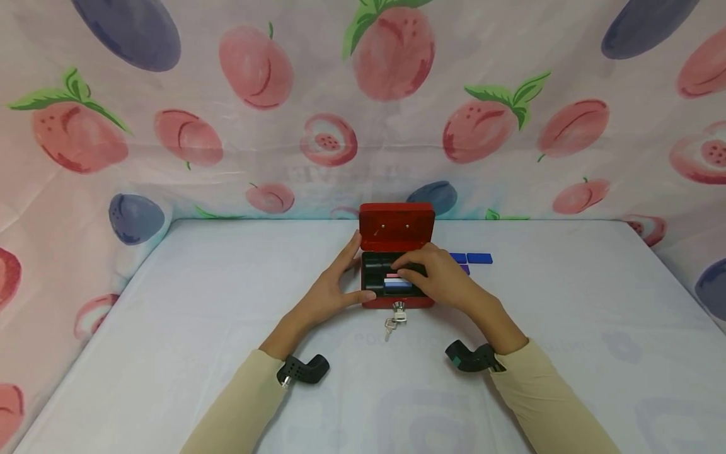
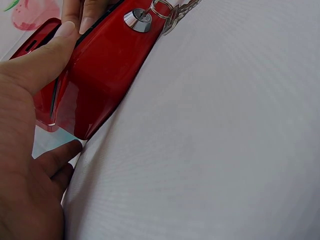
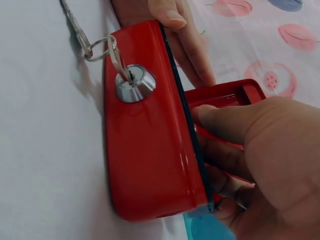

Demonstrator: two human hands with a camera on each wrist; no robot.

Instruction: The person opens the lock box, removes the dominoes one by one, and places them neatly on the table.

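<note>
Just left of the frame's center, a person's left hand [image 1: 331,287] steadies a red metal box [image 1: 420,303], thumb on the rim at its near left corner, fingers extended along its side without clenching. The box sits at center, its red lid [image 1: 397,233] raised behind a black tray [image 1: 372,271] where small blue, white and pink bars [image 1: 398,284] lie; keys [image 1: 390,326] hang from the front lock [image 3: 135,86]. From the right, the right hand [image 1: 445,277] dips bent fingers into the tray; whether they grasp a bar cannot be told. The step appears to be handling one bar, with direction, in or out, unclear. Next would call for a careful lift or release clear of the rim, near the blue pieces [image 1: 479,258] right of center.
</note>
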